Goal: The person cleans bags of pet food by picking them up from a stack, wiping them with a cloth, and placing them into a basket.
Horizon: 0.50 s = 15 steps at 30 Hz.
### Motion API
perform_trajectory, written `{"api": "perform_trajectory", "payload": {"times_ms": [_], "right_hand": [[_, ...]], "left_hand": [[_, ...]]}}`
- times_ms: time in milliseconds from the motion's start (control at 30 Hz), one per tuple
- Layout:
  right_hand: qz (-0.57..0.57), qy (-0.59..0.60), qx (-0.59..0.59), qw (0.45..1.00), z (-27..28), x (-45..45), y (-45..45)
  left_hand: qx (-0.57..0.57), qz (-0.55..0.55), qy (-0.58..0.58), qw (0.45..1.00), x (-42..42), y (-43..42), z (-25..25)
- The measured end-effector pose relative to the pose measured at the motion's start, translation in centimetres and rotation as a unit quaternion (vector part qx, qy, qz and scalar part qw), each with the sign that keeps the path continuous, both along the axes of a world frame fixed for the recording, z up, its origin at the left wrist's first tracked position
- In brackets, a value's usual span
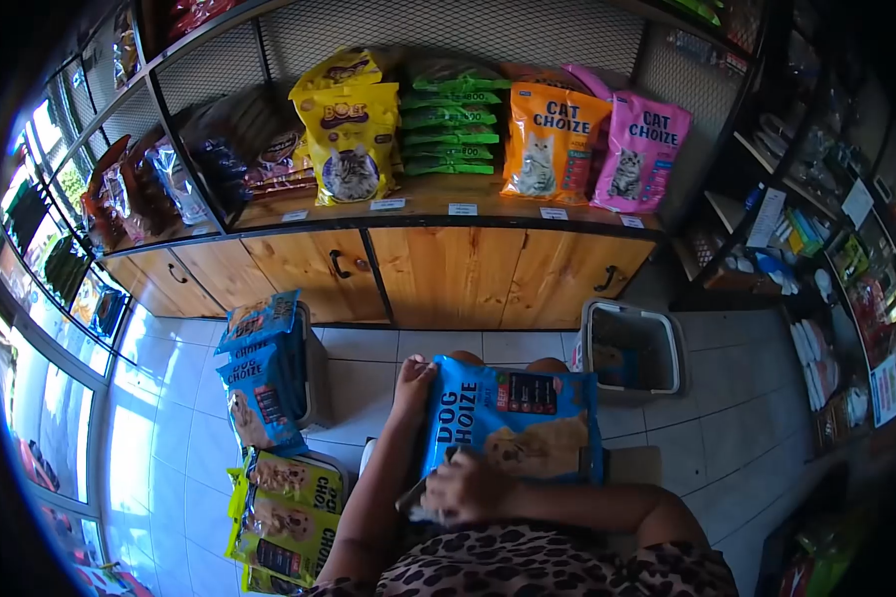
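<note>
1 glossy blue dog-pictured bag (528, 408), corner in left hand (414, 384), perhaps a grey cloth (424, 510) in right hand (468, 488).

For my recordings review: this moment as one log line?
Left hand: grips corner of blue Dog Choize beef bag | Right hand: holds greyish cloth at bag's near edge

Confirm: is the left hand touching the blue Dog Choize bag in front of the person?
Touching. The head view shows the left hand gripping the upper-left corner of the blue Dog Choize bag, no gap between them.
</note>
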State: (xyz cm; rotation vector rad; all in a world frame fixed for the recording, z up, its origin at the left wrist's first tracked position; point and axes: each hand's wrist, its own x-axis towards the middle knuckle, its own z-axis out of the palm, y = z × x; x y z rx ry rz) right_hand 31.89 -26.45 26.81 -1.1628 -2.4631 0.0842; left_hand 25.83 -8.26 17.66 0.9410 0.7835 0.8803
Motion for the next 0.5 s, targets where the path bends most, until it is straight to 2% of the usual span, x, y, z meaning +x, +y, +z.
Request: {"api": "perform_trajectory", "payload": {"times_ms": [100,133,200,233,300,333,367,433,500], "right_hand": [[-0.150,0.066,0.063,0.984,0.2,5.0,4.8],[-0.292,0.083,-0.031,0.952,2.1,6.7,6.4],[-0.395,0.098,0.013,0.913,-1.2,11.6,10.0],[-0.423,0.154,-0.020,0.893,-2.6,12.2,10.3],[-0.358,0.116,0.087,0.923,-1.7,10.3,9.2],[-0.322,0.103,0.076,0.938,0.1,8.6,7.1],[-0.266,0.165,-0.026,0.949,0.5,6.6,4.6],[-0.118,0.073,-0.016,0.990,-0.2,3.8,0.7],[-0.096,0.047,0.053,0.993,-0.3,3.3,-1.5]], "left_hand": [[0.011,0.004,0.007,1.000,0.0,0.3,-1.0],[0.014,0.006,0.008,1.000,-0.1,0.4,-1.3],[0.026,0.009,0.031,0.999,-0.4,-0.1,-1.7],[0.040,0.013,0.051,0.998,-0.4,-0.1,-1.8],[0.073,0.014,0.089,0.993,0.0,0.4,-1.5],[0.076,0.010,0.086,0.993,0.2,0.8,-1.2],[0.097,0.015,0.115,0.989,0.1,1.2,-1.0],[0.129,0.020,0.175,0.976,-0.6,0.9,-1.1],[0.145,0.013,0.205,0.968,-0.5,0.3,-0.9]]}}
